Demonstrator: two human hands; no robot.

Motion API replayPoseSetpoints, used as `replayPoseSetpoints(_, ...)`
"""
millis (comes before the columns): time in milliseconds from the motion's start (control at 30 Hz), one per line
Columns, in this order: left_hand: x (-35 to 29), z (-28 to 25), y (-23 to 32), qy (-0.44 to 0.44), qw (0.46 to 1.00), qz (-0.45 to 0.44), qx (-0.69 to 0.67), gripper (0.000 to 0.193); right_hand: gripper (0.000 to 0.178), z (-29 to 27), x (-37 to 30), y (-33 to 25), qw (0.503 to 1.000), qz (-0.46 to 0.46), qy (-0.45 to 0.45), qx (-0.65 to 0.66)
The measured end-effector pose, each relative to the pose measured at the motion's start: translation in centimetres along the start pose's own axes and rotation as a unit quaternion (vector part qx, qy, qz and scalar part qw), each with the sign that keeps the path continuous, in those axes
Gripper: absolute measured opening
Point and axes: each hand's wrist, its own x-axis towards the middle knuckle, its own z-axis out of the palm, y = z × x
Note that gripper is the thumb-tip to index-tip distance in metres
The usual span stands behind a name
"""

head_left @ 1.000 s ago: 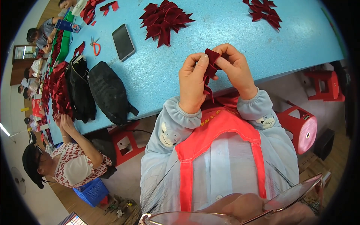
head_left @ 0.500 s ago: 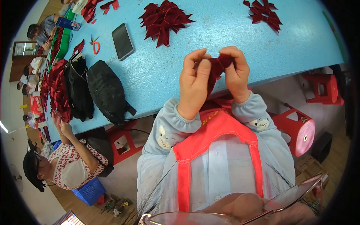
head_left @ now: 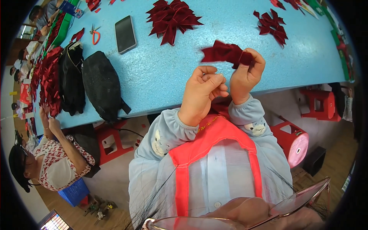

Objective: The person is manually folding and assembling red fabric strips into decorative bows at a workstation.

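A dark red velvet ribbon bow (head_left: 226,53) is gripped by my right hand (head_left: 245,78), between the thumb and bent fingers. Its loops and tails stretch leftward above my other hand, blurred at the left tip. My left hand (head_left: 201,92) is just below and left of the bow, apart from it. Its thumb and fingers are curled together; whether anything small is pinched in them cannot be seen. Beyond the hands, a pile of dark red bows (head_left: 172,21) lies on the blue table (head_left: 153,73). A smaller group of bows (head_left: 273,27) lies farther right.
Left on the table are a black phone (head_left: 125,34), orange-handled scissors (head_left: 95,35), two black pouches (head_left: 101,84) and a heap of red ribbon (head_left: 50,80). A co-worker (head_left: 57,161) sits at the left. Red stools (head_left: 289,142) stand at the near side, right.
The bow was between both hands; now only my right hand holds it, raised and turned leftward. My left hand has come away, slightly lower. The whole view has shifted a little.
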Motion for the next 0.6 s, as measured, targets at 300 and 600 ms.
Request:
replayPoseSetpoints(300, 1.5, 0.2, 2.5, 0.109, 0.956, 0.246, 0.117, 0.023, 0.016, 0.5, -0.2, -0.6, 0.985, 0.010, -0.085, 0.152)
replayPoseSetpoints(600, 1.8, -0.3, 0.9, 0.024, 0.938, 0.314, 0.146, 0.008, 0.025, 0.8, 0.2, -0.8, 0.981, -0.024, -0.142, 0.127)
